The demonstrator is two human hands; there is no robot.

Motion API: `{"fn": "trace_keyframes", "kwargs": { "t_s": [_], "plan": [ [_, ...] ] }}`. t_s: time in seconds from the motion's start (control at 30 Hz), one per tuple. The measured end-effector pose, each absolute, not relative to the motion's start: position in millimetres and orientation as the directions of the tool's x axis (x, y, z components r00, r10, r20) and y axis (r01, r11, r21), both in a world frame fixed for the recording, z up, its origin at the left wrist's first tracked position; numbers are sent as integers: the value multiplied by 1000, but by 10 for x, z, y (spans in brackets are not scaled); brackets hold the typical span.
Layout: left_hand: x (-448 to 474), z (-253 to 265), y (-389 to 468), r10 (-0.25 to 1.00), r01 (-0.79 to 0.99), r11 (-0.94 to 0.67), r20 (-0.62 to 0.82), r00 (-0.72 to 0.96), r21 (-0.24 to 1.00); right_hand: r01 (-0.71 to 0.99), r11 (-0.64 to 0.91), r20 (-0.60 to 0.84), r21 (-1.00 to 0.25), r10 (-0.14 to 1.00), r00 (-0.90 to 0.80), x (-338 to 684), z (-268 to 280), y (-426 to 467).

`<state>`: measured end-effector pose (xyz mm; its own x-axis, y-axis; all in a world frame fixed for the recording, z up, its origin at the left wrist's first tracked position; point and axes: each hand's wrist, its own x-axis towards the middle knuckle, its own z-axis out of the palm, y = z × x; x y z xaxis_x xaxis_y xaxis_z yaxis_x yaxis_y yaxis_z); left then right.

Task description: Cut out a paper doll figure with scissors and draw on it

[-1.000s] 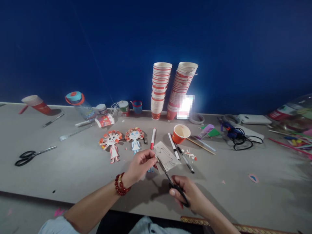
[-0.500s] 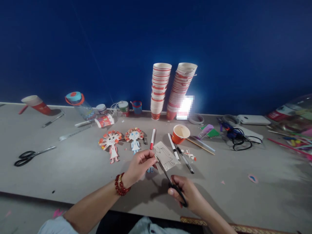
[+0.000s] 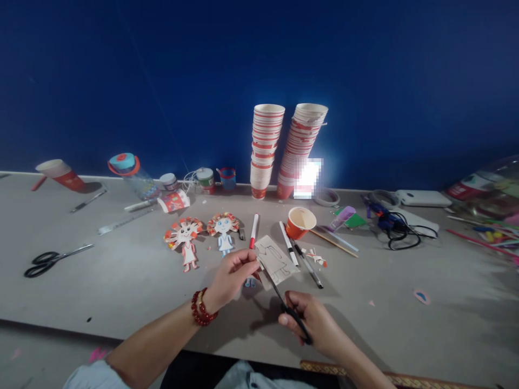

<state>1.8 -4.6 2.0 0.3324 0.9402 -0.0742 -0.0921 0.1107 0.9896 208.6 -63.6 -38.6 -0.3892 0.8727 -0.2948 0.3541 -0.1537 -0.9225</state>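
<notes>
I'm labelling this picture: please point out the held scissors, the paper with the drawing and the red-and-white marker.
Held scissors (image 3: 284,306), head view: near where blades meet handles.
Paper (image 3: 278,261), head view: middle of its drawn side.
Marker (image 3: 254,232), head view: middle of its length.

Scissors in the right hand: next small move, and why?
I'd probably make one short snip beside the drawn figure, following its outline: the scissors in the right hand have their blades at the paper alongside that drawing, and the left hand pinches the sheet near the tips.
</notes>
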Motion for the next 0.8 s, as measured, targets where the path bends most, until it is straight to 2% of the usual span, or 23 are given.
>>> {"fn": "trace_keyframes", "kwargs": {
  "t_s": [0.67,0.8],
  "plan": [
    [14,-27,-37,934,-55,116,-90,347,992,410,-99,-271,-907,882,-385,2131,-403,-600],
    [2,-32,-35,932,-40,108,-87,353,993,418,-129,-297,-899,881,-369,2125,-406,-601]
  ]
}}
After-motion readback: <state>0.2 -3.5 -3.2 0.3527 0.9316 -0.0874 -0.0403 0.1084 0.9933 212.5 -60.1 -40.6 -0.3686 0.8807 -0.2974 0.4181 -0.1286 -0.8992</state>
